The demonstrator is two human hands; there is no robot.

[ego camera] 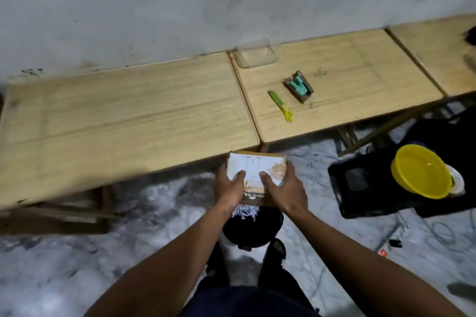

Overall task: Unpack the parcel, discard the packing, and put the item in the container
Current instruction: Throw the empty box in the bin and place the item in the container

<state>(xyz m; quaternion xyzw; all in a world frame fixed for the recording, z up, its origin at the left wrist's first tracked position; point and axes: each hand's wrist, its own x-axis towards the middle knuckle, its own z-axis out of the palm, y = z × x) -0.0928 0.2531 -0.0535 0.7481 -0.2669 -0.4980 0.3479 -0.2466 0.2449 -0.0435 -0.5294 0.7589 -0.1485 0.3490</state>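
Hands, left hand (229,186) and right hand (286,188), grip box (257,170) sides, thumbs on top.

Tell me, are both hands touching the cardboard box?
Touching. The head view shows the left hand and right hand gripping the cardboard box, thumbs pressed on top.

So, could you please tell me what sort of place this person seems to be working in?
Probably a makeshift workroom or storage space, not a tidy shop. Plain wooden tables stand against a stained bare wall, the floor looks scuffed and dusty, and a black bin holding shredded paper sits below the cardboard box.
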